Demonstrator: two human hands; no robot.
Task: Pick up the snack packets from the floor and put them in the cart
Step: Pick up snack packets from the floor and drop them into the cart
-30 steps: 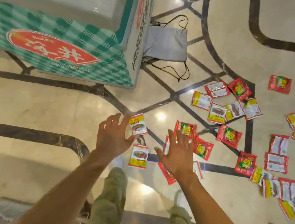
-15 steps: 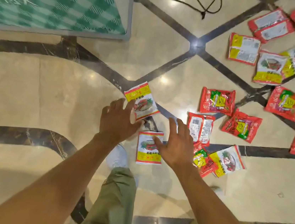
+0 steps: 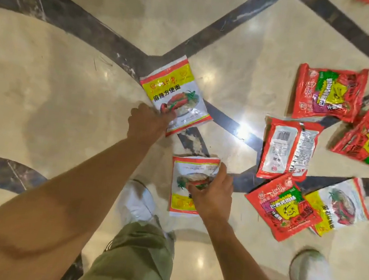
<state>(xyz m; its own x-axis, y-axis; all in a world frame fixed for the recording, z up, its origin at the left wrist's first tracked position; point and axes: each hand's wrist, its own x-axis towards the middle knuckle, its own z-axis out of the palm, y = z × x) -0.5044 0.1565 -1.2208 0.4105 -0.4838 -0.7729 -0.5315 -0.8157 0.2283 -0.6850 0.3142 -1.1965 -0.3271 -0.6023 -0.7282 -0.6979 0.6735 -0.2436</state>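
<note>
On the marble floor (image 3: 58,82) the left hand (image 3: 147,122) pinches a corner of a white-and-yellow packet (image 3: 180,92) printed 麻辣方便面; the right hand (image 3: 212,196) grips a second packet (image 3: 180,201) beside a white shoe (image 3: 136,200). Red packets (image 3: 328,92) lie to the right; an overturned packet (image 3: 287,147) shows its barcode.

Glossy cream marble floor (image 3: 52,91), dark inlays (image 3: 95,28)

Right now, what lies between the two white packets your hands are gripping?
Only bare floor: a dark marble strip runs between the upper white packet and the lower white packet, as the head view shows.
</note>
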